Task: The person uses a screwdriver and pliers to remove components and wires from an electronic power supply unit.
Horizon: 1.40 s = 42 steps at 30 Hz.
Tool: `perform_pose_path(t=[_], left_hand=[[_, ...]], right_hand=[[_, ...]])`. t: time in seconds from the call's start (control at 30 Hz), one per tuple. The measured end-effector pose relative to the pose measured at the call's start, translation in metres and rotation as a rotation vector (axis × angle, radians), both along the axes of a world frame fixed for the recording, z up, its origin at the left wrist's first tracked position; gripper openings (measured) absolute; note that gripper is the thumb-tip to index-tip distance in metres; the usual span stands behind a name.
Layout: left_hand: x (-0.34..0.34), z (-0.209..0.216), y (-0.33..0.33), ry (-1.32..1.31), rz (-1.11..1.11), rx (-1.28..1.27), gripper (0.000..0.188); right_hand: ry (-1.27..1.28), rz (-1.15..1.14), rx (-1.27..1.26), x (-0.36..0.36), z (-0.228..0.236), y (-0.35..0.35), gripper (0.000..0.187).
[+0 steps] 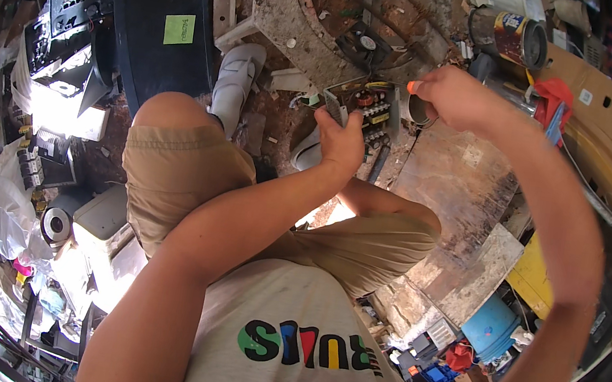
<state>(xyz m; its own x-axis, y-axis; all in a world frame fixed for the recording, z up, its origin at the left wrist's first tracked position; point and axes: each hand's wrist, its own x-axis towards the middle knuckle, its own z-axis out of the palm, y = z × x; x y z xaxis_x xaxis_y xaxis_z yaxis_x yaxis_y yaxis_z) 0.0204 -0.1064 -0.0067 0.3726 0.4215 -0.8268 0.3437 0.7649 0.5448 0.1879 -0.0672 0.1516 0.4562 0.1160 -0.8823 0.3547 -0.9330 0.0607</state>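
Note:
My left hand is closed on the grey metal edge of an opened electronics unit. Inside the unit sits a circuit board with a copper coil, yellow-wrapped parts and wires. Farther right, my right hand is closed in a pinch on a small orange piece, whose kind I cannot make out. Just below those fingers stands a round open metal can, beside the unit. What lies in the can is hidden.
A black fan lies beyond the unit, by a dirty concrete-like block. Right of my knee is a worn wooden board. A large black case stands left. Farther right are a tin, a cardboard box and a blue bucket.

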Motion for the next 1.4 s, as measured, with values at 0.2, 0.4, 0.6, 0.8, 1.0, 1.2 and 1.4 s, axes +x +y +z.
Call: perform_pose_path(t=[0.2, 0.4, 0.6, 0.8, 1.0, 1.2, 1.4], left_hand=[[0.002, -0.006, -0.004, 0.019, -0.04, -0.002, 0.067], [0.0, 0.006, 0.015, -0.012, -0.096, -0.098, 0.066], [0.0, 0.004, 0.013, -0.039, -0.071, -0.078, 0.066], [0.0, 0.002, 0.014, -0.051, -0.059, -0.093, 0.063], [-0.001, 0.003, 0.015, -0.036, -0.068, -0.101, 0.063], [0.0, -0.001, 0.012, -0.072, -0.007, -0.099, 0.064], [0.001, -0.006, 0.01, -0.056, -0.05, -0.091, 0.065]], right_hand=[[0.045, 0.466, -0.177, 0.005, -0.018, 0.011, 0.02], [-0.202, 1.648, 0.227, 0.0, -0.012, -0.007, 0.021], [-0.18, 0.574, 0.441, -0.007, 0.0, -0.006, 0.025], [-0.146, 0.609, -0.009, -0.012, 0.006, 0.018, 0.022], [-0.164, 1.177, 0.427, -0.006, 0.0, 0.0, 0.019], [-0.141, 0.681, 0.608, -0.005, 0.004, -0.011, 0.022], [-0.316, 0.689, 0.227, -0.014, 0.01, 0.003, 0.023]])
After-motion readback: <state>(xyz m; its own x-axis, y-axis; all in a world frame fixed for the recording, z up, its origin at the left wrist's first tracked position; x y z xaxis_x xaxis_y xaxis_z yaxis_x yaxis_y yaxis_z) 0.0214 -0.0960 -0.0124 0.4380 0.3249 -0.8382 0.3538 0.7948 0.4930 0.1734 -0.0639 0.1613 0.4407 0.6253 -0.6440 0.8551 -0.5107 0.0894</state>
